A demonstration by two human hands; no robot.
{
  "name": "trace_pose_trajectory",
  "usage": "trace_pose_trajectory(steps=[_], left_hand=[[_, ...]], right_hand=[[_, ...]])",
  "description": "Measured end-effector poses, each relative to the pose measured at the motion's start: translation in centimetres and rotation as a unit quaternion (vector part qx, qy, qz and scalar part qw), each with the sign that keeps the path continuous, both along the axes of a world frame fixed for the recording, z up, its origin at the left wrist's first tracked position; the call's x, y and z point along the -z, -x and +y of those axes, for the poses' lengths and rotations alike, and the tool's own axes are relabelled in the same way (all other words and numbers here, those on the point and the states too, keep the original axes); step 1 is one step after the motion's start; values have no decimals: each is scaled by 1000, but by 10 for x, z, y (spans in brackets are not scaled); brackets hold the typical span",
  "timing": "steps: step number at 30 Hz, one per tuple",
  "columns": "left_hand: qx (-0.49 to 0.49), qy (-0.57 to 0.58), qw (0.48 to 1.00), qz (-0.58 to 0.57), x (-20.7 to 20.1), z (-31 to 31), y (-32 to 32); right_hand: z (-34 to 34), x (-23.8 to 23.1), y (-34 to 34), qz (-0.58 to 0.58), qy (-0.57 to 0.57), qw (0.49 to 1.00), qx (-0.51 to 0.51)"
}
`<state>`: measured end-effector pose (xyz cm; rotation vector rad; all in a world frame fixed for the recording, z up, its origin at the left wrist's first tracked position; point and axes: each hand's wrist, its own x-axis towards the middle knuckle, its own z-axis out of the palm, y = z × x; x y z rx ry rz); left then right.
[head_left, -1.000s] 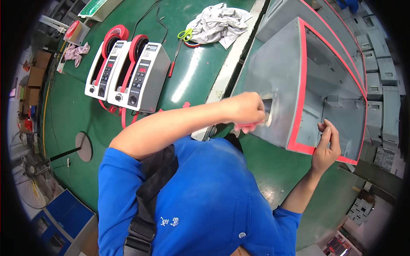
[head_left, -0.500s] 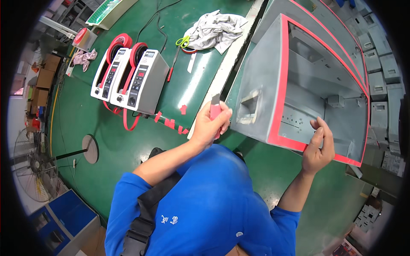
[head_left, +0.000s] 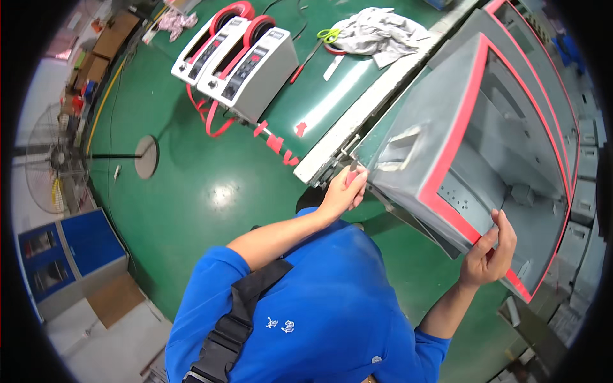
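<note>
our left hand [head_left: 343, 195], clamped on a pink tool [head_left: 352, 179], has left the cutout [head_left: 401, 149] toward eight o'clock, likely baring it; right hand [head_left: 493, 256]'s grip we cannot tell.

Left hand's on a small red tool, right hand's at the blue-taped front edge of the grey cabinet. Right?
Tape colour's wrong: the edge tape is red in the head view. The left hand does hold a small red tool, and the right hand is at the grey cabinet's front edge.
</note>
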<state>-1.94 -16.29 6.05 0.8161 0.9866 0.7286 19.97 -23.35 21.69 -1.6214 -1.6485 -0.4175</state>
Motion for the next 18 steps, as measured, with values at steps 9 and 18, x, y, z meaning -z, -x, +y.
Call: trace_pose_trajectory(steps=[9,18], left_hand=[[-66,-283,940,177,67,73,-44],[121,-478,847,199,77,116,-45]], right_hand=[[-4,6,-1,-34,49,997,39],[-3,8,2,-30,56,996,64]])
